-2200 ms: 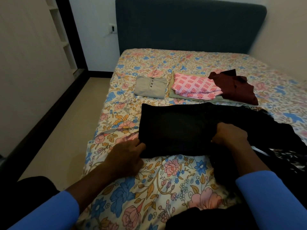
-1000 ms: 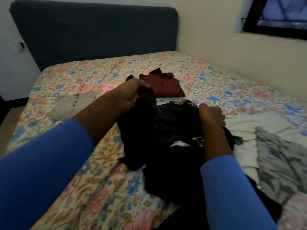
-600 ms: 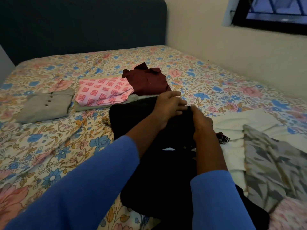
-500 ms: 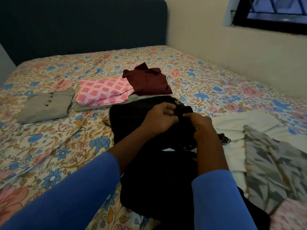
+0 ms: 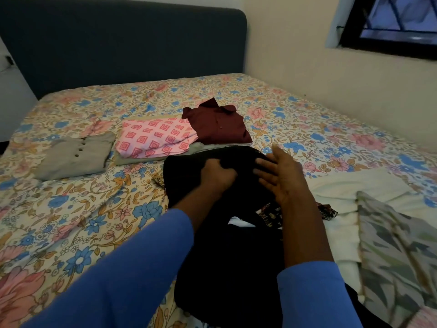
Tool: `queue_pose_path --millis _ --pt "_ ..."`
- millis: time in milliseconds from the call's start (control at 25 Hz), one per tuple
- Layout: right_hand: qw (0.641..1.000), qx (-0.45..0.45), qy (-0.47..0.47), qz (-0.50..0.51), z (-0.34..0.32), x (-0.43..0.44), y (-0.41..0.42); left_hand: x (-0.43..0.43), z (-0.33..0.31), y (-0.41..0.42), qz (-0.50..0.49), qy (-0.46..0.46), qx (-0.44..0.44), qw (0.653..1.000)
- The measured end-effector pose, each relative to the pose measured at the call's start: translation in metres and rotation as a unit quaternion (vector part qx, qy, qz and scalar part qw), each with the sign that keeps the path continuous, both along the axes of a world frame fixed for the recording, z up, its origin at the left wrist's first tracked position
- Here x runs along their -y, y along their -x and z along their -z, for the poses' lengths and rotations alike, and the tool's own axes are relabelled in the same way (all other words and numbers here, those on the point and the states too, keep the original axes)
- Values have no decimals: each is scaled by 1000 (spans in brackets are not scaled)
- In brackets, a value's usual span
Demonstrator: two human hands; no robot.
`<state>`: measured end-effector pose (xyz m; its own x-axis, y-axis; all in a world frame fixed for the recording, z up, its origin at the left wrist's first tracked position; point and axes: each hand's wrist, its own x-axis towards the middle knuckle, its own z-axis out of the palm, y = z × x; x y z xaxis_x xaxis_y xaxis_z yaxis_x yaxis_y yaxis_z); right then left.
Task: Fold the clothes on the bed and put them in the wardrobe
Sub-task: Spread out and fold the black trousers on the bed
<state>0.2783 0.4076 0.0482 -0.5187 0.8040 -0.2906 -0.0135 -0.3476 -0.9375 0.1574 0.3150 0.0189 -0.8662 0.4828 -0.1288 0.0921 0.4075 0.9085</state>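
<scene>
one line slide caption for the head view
Left hand grips a folded black garment on the floral bedsheet, open right hand beside it, folded maroon shirt behind.

Floral bed (image 5: 71, 209) with folded clothes (image 5: 156, 136), black garment (image 5: 184, 178)

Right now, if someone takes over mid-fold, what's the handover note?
Left hand grips the black garment, partly folded on the bed; right hand is open, flat over it.
Done: grey top, pink patterned piece and maroon shirt lie folded beyond it.
Left: finish the black garment, fold the white cloth and leaf-print cloth at right, then carry all to the wardrobe, not in view.
</scene>
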Motion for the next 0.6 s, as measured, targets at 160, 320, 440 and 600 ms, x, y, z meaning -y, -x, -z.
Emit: queue_pose_path --millis 160,320,440,600 --pt "993 -12 88 73 16 -13 -4 31 -23 36 -53 -74 233 968" --pt "995 64 35 -62 23 5 26 61 -58 38 -24 -107 242 964" --pt "958 233 -165 6 25 18 33 81 -83 42 3 -119 181 976" --pt "799 418 -432 32 27 -4 18 84 -82 28 -5 -103 155 982"
